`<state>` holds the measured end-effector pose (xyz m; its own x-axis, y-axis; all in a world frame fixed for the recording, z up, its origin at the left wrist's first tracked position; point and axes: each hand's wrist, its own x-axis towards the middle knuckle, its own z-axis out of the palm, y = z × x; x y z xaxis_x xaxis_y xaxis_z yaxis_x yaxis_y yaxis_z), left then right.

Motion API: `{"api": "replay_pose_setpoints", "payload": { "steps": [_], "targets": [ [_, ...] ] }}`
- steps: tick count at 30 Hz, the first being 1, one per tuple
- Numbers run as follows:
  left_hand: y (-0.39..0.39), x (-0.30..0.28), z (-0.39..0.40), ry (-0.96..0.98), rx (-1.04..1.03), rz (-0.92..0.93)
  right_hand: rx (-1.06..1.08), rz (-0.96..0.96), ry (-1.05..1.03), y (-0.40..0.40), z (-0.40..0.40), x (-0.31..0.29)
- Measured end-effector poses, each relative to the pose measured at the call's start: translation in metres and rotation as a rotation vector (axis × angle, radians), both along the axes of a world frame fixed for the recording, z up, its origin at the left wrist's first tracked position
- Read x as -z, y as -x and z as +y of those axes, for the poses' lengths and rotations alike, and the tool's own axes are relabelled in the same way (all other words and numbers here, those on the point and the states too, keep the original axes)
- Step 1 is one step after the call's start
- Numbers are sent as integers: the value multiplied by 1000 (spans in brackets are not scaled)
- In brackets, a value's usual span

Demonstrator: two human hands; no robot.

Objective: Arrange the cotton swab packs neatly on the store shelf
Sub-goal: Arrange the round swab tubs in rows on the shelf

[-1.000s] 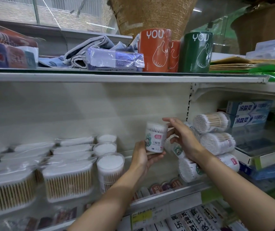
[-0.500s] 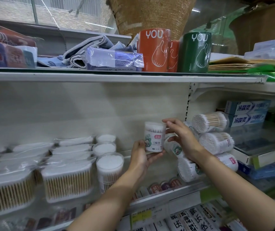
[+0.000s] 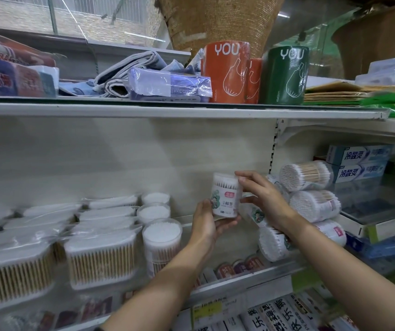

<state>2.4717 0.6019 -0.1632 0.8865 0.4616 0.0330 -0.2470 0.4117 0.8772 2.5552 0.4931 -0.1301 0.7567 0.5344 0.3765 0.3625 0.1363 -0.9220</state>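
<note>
A round cotton swab pack (image 3: 225,196) with a green and pink label stands upright in mid-air over the middle shelf (image 3: 239,280). My left hand (image 3: 207,222) grips it from below, thumb and fingers curled round its base. My right hand (image 3: 262,195) touches its upper right side with spread fingers. Behind my right hand, a pile of round swab packs (image 3: 311,204) lies on its side. At left stand a row of upright round swab tubs (image 3: 161,237) and several rectangular swab boxes (image 3: 100,259).
Toothpaste boxes (image 3: 359,162) sit at the right on a neighbouring shelf. The top shelf (image 3: 167,111) carries orange and green "YOU" rolls (image 3: 226,72), folded cloths and wrapped packs. Small jars (image 3: 239,267) line the shelf's front edge between the tubs and the pile.
My right hand has moved left from the lying packs onto the held pack's top right side. The pack has shifted slightly; my left hand keeps its hold.
</note>
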Motion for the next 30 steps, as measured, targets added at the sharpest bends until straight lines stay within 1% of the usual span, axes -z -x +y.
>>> {"api": "replay_pose_setpoints", "payload": {
  "steps": [7, 12, 15, 18, 20, 22, 27, 30],
  "targets": [
    [-5, 6, 3, -21, 73, 64, -69, 54, 9, -4, 0, 0],
    [-8, 7, 5, -159, 32, 134, -59, 36, 60, -4, 0, 2],
    [-6, 5, 3, -302, -25, 110, -55, 49, 80, -3, 0, 1],
    [-3, 2, 0, -504, -140, 65, -42, 48, 82, 0, 0, -1],
    [3, -5, -3, -550, -205, 28, -36, 49, 70, 0, 0, -1],
    [7, -16, -5, -606, -216, 2, -29, 35, 80, 1, 0, -2],
    [10, -44, 9, -924, -264, 96, -55, 61, 54, 3, 7, -11],
    [17, -57, 23, -1091, -324, 117, -70, 8, 86, 4, 16, -26]
  ]
}}
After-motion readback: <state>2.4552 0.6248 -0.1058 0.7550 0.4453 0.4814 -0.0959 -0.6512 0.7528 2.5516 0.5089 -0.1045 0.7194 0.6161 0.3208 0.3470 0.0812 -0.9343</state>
